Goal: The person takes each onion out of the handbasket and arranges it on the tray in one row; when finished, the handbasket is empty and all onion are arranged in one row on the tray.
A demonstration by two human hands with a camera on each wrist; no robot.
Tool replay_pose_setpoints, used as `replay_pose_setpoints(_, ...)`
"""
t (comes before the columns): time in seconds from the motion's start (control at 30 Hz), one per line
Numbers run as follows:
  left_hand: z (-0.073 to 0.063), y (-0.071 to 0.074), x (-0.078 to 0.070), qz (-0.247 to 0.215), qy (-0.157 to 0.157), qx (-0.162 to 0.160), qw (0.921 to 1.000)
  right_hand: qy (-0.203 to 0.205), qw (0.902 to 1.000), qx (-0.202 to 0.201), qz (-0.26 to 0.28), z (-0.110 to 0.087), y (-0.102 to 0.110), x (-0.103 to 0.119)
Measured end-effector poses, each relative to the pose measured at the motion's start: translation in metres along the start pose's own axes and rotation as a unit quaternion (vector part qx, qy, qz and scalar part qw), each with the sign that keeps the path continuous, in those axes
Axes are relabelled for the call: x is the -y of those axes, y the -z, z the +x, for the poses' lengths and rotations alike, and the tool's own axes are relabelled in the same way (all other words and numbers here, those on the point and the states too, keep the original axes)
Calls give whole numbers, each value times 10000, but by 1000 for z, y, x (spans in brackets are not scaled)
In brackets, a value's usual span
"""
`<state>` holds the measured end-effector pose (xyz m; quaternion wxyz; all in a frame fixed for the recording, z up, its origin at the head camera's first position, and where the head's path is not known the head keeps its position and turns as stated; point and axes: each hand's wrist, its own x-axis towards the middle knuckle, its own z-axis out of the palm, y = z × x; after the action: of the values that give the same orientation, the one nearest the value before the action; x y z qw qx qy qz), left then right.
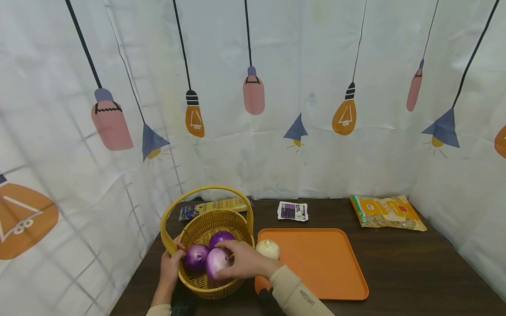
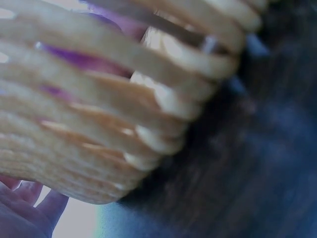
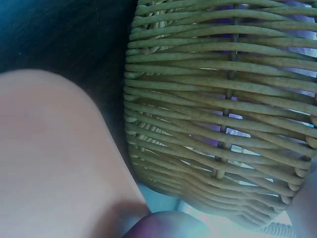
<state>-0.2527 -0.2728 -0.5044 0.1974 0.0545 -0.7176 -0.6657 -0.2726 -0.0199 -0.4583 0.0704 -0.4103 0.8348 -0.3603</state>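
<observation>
A yellow wicker basket [image 1: 215, 289] with a tall handle stands at the left of the dark table, and my left hand [image 1: 172, 260] grips its left rim by the foot of the handle. In the left wrist view, fingers [image 2: 27, 206] show at the lower left beside the weave. Inside the basket are two dark purple onions [image 1: 195, 258] and a paler purple onion [image 1: 217, 262]. My right hand [image 1: 246, 260] reaches over the right rim, thumb and fingers around the paler onion. Close behind that wrist lies a white onion [image 1: 268, 249] at the tray's left edge.
An orange tray [image 1: 316, 263] lies right of the basket. Behind the basket is a long yellow and blue packet [image 1: 233, 204]. A small white and purple packet [image 1: 292, 211] lies beyond the tray, a yellow bag [image 1: 389, 212] at the back right. A printed curtain [image 1: 269, 153] hangs behind the table.
</observation>
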Motion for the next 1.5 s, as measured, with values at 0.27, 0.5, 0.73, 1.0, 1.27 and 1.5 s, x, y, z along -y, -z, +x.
replay_pose_setpoints(0.27,0,0,0,53,-18,10,10000,-105,9977,-358,564,-8,4,2)
replay_pose_setpoints(0.5,0,0,0,82,-15,1,10000,-102,9950,-718,685,-17,5,2)
replay_pose_setpoints(0.73,1,1,1,81,-37,-14,10000,-115,9774,-949,1886,-24,13,-4)
replay_pose_setpoints(1.0,3,2,1,68,23,-30,10000,-412,9668,-1286,2171,-42,28,-10)
replay_pose_setpoints(1.27,3,2,0,34,32,12,10000,-39,9606,-1743,2166,-62,39,-15)
replay_pose_setpoints(1.5,3,1,3,76,70,-11,9999,-136,9656,-1913,1757,-77,41,-25)
